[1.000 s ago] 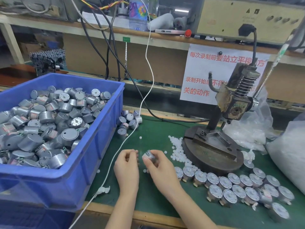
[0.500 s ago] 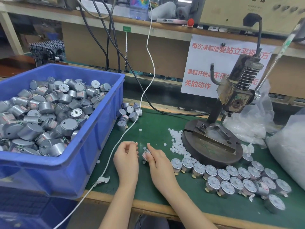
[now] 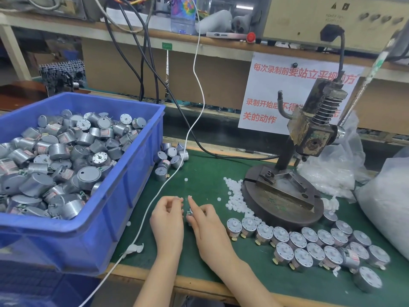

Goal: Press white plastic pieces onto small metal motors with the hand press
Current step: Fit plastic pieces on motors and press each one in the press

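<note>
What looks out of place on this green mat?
White plastic pieces lie spilled against the hand press base, a few strays farther left. Some motors sit outside the blue bin, beside its corner. A white cable crosses the mat.

We record bright, even light from above. Shadows beneath the standing motors (image 3: 309, 244) are short and soft. The plastic bag (image 3: 386, 202) at right washes out pale. The shelf (image 3: 66, 29) bows with wide-angle distortion, and the corners are slightly soft.

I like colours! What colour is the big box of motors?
The box is blue, seen in the head view.
</note>
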The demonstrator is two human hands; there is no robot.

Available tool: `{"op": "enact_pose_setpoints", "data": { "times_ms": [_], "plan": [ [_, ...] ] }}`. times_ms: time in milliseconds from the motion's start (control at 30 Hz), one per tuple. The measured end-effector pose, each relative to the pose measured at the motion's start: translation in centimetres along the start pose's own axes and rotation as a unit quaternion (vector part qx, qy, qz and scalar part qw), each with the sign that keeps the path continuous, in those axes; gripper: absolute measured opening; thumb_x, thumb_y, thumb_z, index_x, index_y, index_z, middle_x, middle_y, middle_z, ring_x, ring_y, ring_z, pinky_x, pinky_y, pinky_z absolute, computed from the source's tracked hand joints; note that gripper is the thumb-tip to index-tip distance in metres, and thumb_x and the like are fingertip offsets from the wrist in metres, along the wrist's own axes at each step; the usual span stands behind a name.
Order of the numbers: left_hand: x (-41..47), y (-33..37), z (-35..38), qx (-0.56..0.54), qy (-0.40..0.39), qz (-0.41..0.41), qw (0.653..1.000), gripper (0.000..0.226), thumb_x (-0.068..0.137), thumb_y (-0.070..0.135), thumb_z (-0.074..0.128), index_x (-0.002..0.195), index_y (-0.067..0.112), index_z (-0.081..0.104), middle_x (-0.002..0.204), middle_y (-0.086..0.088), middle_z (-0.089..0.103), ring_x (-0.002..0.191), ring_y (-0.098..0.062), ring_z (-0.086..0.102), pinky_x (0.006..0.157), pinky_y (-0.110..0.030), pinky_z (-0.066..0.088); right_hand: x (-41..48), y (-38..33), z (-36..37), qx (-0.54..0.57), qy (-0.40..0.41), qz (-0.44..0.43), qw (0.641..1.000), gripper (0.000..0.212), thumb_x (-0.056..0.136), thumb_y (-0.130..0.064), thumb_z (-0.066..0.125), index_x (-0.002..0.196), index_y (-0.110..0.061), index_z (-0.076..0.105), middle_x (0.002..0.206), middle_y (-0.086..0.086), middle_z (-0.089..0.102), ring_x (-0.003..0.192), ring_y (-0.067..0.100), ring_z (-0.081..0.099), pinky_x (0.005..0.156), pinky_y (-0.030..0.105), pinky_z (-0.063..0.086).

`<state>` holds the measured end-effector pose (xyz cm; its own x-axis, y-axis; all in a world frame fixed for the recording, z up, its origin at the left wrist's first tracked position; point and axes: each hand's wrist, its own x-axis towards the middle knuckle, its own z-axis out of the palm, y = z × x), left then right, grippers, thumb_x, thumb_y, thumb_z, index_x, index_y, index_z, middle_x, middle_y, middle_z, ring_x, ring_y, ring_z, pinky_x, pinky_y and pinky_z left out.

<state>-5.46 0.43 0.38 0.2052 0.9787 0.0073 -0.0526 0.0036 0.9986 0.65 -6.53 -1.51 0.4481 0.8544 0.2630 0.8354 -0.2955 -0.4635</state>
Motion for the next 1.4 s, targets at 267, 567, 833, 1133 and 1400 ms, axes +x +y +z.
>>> {"op": "enact_pose_setpoints", "data": {
  "times_ms": [267,567,833,1133,1400],
  "plan": [
    [0.0,-0.1,0.0,0.018,0.006,0.008,1.0,0.02,0.086,0.006,0.053,0.071,0.015,0.061,0.072,-0.006,0.065,0.076,-0.031,0.062,0.077,-0.051,0.05,0.1,-0.3,0.0,-0.06,-0.007,-0.03,0.998,0.048,0.101,-0.027,0.033,0.148,-0.024,0.021,0.12,0.011,0.039,0.1,0.029,0.047,0.07,0.028,0.027],
    [-0.4,0.4,-0.1,0.02,0.091,0.041,0.995,0.018,0.084,0.006,0.049,0.073,0.015,0.06,0.077,0.0,0.062,0.075,-0.015,0.057,0.076,-0.042,0.049,0.1,-1.3,0.0,-0.134,0.052,-0.038,0.989,0.052,0.067,-0.023,0.083,0.115,-0.015,0.066,0.086,0.007,0.064,0.066,0.019,0.063,0.049,0.018,0.044],
    [-0.4,0.2,0.1,0.05,0.075,0.052,0.995,0.021,0.084,0.004,0.049,0.07,0.017,0.057,0.075,0.001,0.062,0.079,-0.024,0.057,0.073,-0.037,0.045,-0.1,-1.1,0.6,-0.052,-0.01,0.012,0.999,0.045,0.101,-0.027,0.034,0.146,-0.021,0.028,0.122,0.012,0.043,0.107,0.027,0.044,0.08,0.034,0.037],
    [-0.5,-0.1,0.2,0.075,0.05,0.064,0.994,0.015,0.084,0.005,0.05,0.072,0.008,0.058,0.073,-0.005,0.062,0.072,-0.025,0.054,0.073,-0.04,0.044,-1.4,-3.2,-2.2,-0.185,0.047,0.048,0.981,0.05,0.023,-0.049,0.089,0.054,-0.023,0.06,0.05,-0.009,0.054,0.046,0.008,0.052,0.043,0.014,0.038],
    [-0.4,-0.4,0.6,0.133,0.008,0.097,0.986,0.017,0.083,0.004,0.054,0.067,0.008,0.057,0.068,-0.008,0.058,0.067,-0.027,0.049,0.06,-0.034,0.036,0.4,-2.9,-5.1,-0.094,-0.125,0.079,0.985,0.026,0.087,-0.008,0.052,0.111,-0.007,0.041,0.115,0.02,0.054,0.107,0.034,0.05,0.074,0.034,0.032]
  ]
}}
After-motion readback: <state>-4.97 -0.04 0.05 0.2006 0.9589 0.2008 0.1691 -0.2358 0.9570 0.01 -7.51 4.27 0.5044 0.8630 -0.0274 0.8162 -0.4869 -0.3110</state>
